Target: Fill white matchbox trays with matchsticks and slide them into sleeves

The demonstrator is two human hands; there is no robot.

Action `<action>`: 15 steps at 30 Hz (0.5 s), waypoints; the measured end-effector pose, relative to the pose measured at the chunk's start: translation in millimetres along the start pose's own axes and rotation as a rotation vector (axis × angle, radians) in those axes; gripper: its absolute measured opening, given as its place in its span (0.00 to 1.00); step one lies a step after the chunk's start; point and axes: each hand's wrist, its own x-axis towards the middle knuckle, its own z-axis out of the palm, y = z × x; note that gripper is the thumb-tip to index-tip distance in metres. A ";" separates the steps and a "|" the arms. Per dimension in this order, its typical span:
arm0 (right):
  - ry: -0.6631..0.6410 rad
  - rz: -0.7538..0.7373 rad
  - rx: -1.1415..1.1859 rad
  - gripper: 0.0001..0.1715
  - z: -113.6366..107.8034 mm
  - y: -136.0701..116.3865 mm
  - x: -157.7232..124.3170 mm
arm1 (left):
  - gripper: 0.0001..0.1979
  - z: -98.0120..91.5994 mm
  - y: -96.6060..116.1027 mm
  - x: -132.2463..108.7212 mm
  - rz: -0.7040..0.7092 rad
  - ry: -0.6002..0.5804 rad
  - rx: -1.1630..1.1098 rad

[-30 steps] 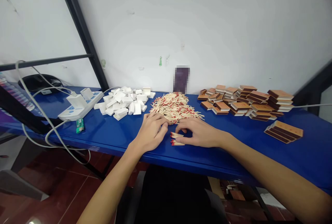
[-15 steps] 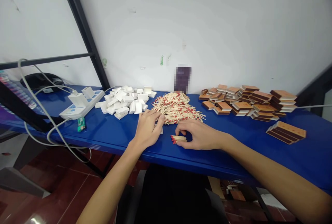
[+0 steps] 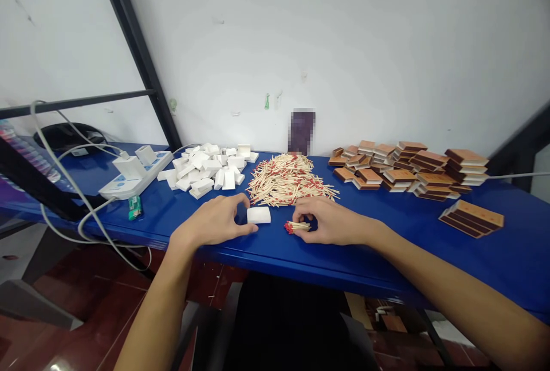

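A white matchbox tray (image 3: 259, 215) lies on the blue table near its front edge. My left hand (image 3: 221, 219) is at the tray's left end, thumb and fingers spread apart around that end. To the right, my right hand (image 3: 326, 220) pinches a small bundle of matches (image 3: 296, 227), their red heads pointing left. Behind both hands is a large heap of loose matches (image 3: 292, 181). A pile of white trays (image 3: 206, 166) sits at the back left. Brown matchbox sleeves (image 3: 399, 176) are stacked at the back right.
On the left, a white power strip (image 3: 137, 175) with plugs and cables lies beside a small green object (image 3: 134, 208). A black metal frame (image 3: 137, 50) rises there. Several matchboxes (image 3: 471, 219) stand together at the right. The wall is behind the table.
My left hand has moved left and opened out, uncovering the white tray. The match bundle in my right hand is now gathered more tightly and tilted slightly.
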 end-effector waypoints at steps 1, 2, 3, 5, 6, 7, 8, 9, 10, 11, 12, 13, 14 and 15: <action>0.003 -0.003 0.002 0.03 -0.2 0.8 0.2 | 0.22 0.6 1.3 0.7 0.013 -0.014 -0.003; 0.007 -0.005 0.002 0.03 -0.4 1.6 0.4 | 0.20 1.5 3.2 1.6 0.030 -0.026 -0.011; 0.010 -0.006 0.002 0.04 -0.5 2.5 0.6 | 0.19 2.5 5.5 2.6 0.050 -0.041 -0.025; 0.016 -0.010 0.002 0.04 -0.6 4.1 0.9 | 0.18 4.8 10.2 4.5 0.092 -0.075 -0.064; 0.020 -0.011 0.000 0.04 -0.6 4.7 0.9 | 0.18 6.1 12.1 5.4 0.111 -0.090 -0.082; 0.024 -0.012 -0.005 0.04 -0.5 5.1 0.9 | 0.18 7.4 13.6 6.3 0.126 -0.097 -0.095; 0.029 -0.012 -0.011 0.04 -0.5 5.4 1.0 | 0.18 8.8 14.6 7.3 0.137 -0.096 -0.104; 0.032 -0.010 -0.015 0.04 -0.5 5.6 1.1 | 0.19 10.3 15.2 8.4 0.147 -0.087 -0.111; 0.032 -0.008 -0.017 0.04 -0.5 5.7 1.3 | 0.19 11.8 15.4 9.8 0.157 -0.073 -0.120; 0.034 -0.008 -0.017 0.03 -0.6 5.8 1.5 | 0.20 13.5 15.4 11.4 0.169 -0.060 -0.132; 0.036 -0.007 -0.014 0.03 -0.6 6.0 1.8 | 0.20 15.4 15.4 13.2 0.184 -0.053 -0.146; 0.041 -0.005 -0.011 0.02 -0.8 6.3 2.2 | 0.20 17.4 15.3 15.1 0.200 -0.052 -0.161; 0.048 -0.002 -0.008 0.02 -1.1 6.7 2.4 | 0.20 19.5 15.3 17.1 0.214 -0.052 -0.176; 0.055 0.000 -0.006 0.02 -1.5 7.4 2.6 | 0.19 21.7 15.5 19.0 0.224 -0.048 -0.190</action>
